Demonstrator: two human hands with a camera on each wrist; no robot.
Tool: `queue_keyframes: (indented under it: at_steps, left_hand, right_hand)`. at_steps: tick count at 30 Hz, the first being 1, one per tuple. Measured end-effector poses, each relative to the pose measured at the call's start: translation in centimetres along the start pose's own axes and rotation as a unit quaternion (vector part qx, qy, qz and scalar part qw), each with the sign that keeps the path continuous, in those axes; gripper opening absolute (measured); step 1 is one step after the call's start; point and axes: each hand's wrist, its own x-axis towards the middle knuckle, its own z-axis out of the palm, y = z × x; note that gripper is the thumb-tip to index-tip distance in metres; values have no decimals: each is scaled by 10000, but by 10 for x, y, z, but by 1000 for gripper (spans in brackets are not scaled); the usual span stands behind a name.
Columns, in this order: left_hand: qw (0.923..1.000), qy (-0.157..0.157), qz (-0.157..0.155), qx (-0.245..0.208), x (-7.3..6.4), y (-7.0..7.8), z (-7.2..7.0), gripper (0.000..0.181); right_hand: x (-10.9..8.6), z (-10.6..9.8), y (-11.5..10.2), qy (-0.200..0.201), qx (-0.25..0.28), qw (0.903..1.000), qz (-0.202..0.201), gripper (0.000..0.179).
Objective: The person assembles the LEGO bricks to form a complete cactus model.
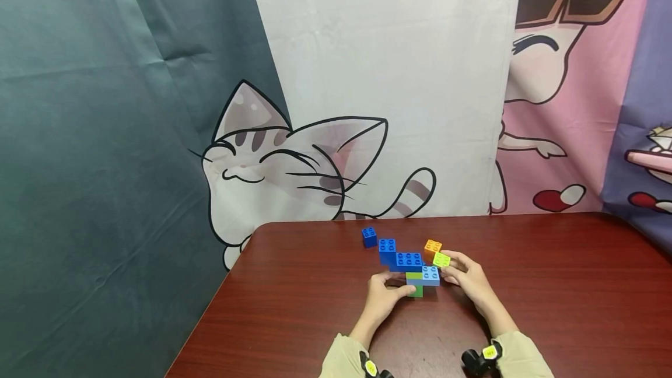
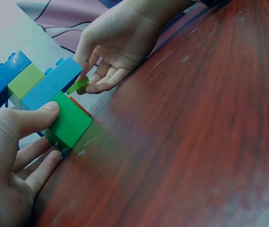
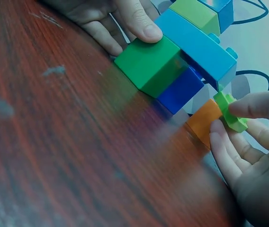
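A stepped stack of toy building bricks stands on the table, with a green brick (image 2: pixel 70 120) at its base. Above that come a light blue brick (image 3: pixel 198 47), a lime layer (image 3: pixel 196 15) and blue bricks (image 1: pixel 409 260) reaching out to the far left. My left hand (image 1: pixel 382 297) grips the stack low down, thumb against the green brick and light blue one. To its right, my right hand (image 1: pixel 472 282) pinches a small lime brick (image 3: pixel 231 111) between thumb and fingers. An orange brick (image 3: pixel 204 122) sits on the table right beside those fingertips.
A separate blue brick (image 1: pixel 370 237) lies near the table's back edge, beyond the stack. The dark red wooden table (image 1: pixel 283 302) ends at a printed cloth backdrop (image 1: pixel 336 45). Both wrists wear black camera mounts (image 1: pixel 480 359).
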Motion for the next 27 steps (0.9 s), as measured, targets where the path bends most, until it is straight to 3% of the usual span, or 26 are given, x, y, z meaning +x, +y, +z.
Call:
queue_keyframes:
  at_steps: [5,27]
  left_hand:
    - [10000,39,-27,-27,0,1,0,29]
    - [9999,92,-72,56,0,0,1,28]
  right_hand:
    - [-1,-1,-2,-31,407,9991,140,48]
    - [-1,-3,-5,78,885,9951,425,53]
